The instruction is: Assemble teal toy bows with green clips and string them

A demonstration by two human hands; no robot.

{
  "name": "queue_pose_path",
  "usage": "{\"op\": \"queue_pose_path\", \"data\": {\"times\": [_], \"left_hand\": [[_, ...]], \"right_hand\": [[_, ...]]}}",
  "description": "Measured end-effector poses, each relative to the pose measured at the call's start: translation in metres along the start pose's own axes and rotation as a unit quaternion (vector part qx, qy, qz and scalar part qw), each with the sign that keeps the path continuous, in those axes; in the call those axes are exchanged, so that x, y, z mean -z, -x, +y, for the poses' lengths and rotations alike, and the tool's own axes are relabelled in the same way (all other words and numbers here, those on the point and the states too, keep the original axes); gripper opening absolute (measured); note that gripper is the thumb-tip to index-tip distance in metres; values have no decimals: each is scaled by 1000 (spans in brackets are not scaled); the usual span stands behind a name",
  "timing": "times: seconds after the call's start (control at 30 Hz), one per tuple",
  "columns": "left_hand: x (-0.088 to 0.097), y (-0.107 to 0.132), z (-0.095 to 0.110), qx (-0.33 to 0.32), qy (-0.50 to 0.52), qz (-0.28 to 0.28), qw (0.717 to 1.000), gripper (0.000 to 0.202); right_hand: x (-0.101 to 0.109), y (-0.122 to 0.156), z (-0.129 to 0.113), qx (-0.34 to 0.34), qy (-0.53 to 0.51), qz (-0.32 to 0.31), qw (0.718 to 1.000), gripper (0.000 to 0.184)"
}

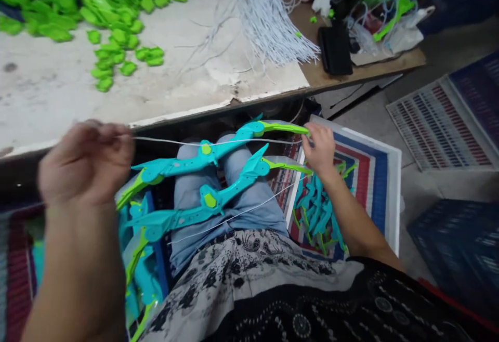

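Two turquoise toy bows with lime-green limbs lie across the lap, an upper bow (226,147) and a lower bow (234,192). My right hand (320,148) is closed around the upper bow's right tip, and the lower bow's tip ends just beneath it. Off to the left, my left hand (88,162) is pinched on a white string (163,140) that stretches along the upper bow toward my right hand. The upper bow's left tip is hidden behind my left hand and wrist. A second thin string (241,212) spans the lower bow.
Ahead is a worktable (187,84) with a heap of small green parts (113,30) and a bundle of white strings (268,25). A black wallet-like object (335,51) lies near its edge. At right a white-rimmed crate (393,191) holds bows; more turquoise parts (146,274) sit lower left.
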State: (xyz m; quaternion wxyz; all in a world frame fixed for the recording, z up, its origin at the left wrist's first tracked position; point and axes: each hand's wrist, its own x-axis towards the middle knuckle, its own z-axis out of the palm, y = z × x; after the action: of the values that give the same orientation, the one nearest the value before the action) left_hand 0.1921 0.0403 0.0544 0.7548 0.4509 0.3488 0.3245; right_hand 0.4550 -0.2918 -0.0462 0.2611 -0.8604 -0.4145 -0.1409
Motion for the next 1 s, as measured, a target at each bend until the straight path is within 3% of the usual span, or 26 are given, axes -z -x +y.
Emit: {"op": "queue_pose_path", "data": {"times": [0.07, 0.13, 0.2, 0.33, 0.43, 0.53, 0.6, 0.7, 0.77, 0.9, 1.0], "left_hand": [[-22, -5, -11, -3, 59, -42, 997, 33], [-34, -9, -18, -1, 86, -54, 995, 22], [-34, -8, -22, -3, 82, -37, 996, 9], [-9, 16, -36, 39, 33, 15, 999, 16], [14, 40, -57, 110, 36, 35, 993, 19], [29, 62, -77, 148, 77, 42, 985, 27], [33, 73, -85, 155, 98, 47, 982, 33], [38, 85, -86, 149, 115, 50, 981, 40], [45, 90, -82, 122, 117, 59, 984, 36], [71, 89, -71, 31, 112, 123, 986, 25], [96, 79, -60, -40, 78, 242, 966, 19]], "right_hand": [[-14, 3, -47, 155, -45, -56, 985, 28], [-33, 17, -92, 293, -86, -169, 937, 29], [-46, 38, -124, 339, -82, -256, 902, 34], [-37, 60, -139, 310, -67, -347, 883, 30], [-25, 38, -141, 289, -119, -303, 900, 21], [-49, -2, -161, 265, -149, -206, 930, 21], [-82, -25, -184, 295, -127, -209, 924, 31], [-126, -43, -215, 350, -54, -289, 889, 53], [-138, -52, -225, 350, -35, -331, 875, 58], [-130, -77, -216, 333, -133, -428, 830, 48], [-125, -92, -203, 258, -201, -526, 785, 43]]}}
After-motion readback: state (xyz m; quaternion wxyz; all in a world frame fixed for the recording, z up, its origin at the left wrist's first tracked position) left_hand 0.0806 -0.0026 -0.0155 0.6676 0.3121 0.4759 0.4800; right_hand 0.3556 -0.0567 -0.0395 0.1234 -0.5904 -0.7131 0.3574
